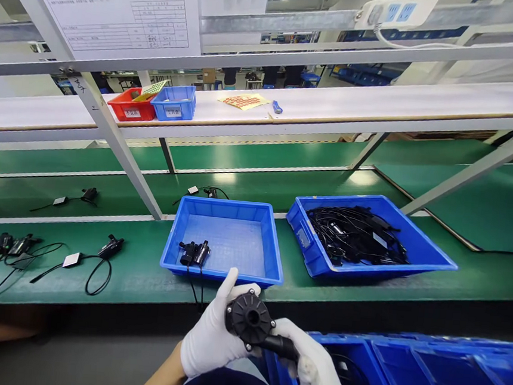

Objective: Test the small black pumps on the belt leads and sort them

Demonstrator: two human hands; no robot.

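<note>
Both my hands wear white gloves and hold one black pump (252, 318) in front of my body. Its round screwed cover with a central hole faces me. My left hand (215, 330) wraps the pump body from the left, thumb pointing up. My right hand (309, 362) grips the side pipe of the pump at the lower right. Just beyond my hands stands a blue tray (225, 238) on the green bench. Two small black pumps (195, 253) lie in its near left corner, their cables hanging over the front rim.
A second blue tray (366, 271) at the right holds tangled black cabled parts. Several cabled pumps (110, 247) lie on the green bench (135, 290) to the left. Blue crates (438, 376) stand low at the right. A shelf (327, 106) carries a red bin (131, 106) and a blue bin (174, 102).
</note>
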